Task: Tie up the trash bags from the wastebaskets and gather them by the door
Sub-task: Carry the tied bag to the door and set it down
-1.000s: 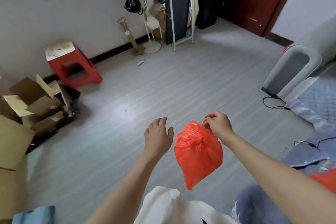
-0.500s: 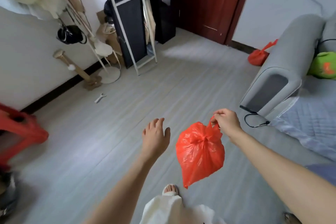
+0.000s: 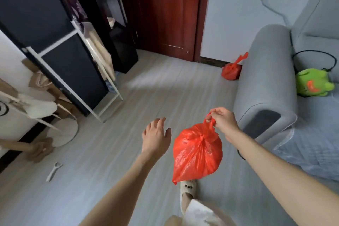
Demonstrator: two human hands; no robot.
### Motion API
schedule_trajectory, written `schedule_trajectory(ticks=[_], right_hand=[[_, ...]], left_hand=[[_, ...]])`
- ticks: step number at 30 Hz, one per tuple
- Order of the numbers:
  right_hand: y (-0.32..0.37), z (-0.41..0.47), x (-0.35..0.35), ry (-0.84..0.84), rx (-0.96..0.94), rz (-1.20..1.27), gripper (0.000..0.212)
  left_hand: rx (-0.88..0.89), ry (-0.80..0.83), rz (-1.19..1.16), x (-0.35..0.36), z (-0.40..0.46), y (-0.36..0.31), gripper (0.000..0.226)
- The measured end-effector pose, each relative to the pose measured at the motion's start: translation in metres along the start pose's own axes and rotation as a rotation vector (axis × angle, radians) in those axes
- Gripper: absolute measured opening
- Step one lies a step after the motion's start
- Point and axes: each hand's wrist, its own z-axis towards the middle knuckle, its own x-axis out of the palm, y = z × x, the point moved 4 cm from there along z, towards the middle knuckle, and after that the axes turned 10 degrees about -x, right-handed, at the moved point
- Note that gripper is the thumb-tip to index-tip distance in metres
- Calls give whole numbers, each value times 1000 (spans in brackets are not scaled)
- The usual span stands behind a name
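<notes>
A tied red trash bag (image 3: 197, 154) hangs in the air in front of me. My right hand (image 3: 222, 121) pinches its knotted handles from above. My left hand (image 3: 156, 135) floats beside the bag on its left, fingers relaxed, holding nothing. A second tied red trash bag (image 3: 231, 70) sits on the floor at the far end, between the sofa arm and the wall, just right of the dark red door (image 3: 165, 11).
A grey sofa (image 3: 264, 82) with a green plush toy (image 3: 311, 83) lines the right side. A black cabinet with a white frame (image 3: 73, 71) stands on the left, with a coat stand base (image 3: 66, 131) near it. A small white object (image 3: 54, 170) lies on the floor.
The view has swung right and forward toward the door; the red stool and cardboard boxes have left the frame. The second bag by the door came into sight. My hands keep their pose.
</notes>
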Motion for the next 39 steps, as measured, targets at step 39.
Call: schedule_trajectory(ticks=[39], right_hand=[[43, 991, -14, -131, 221, -228, 29]], left_hand=[[541, 6, 226, 43, 1028, -565, 59]])
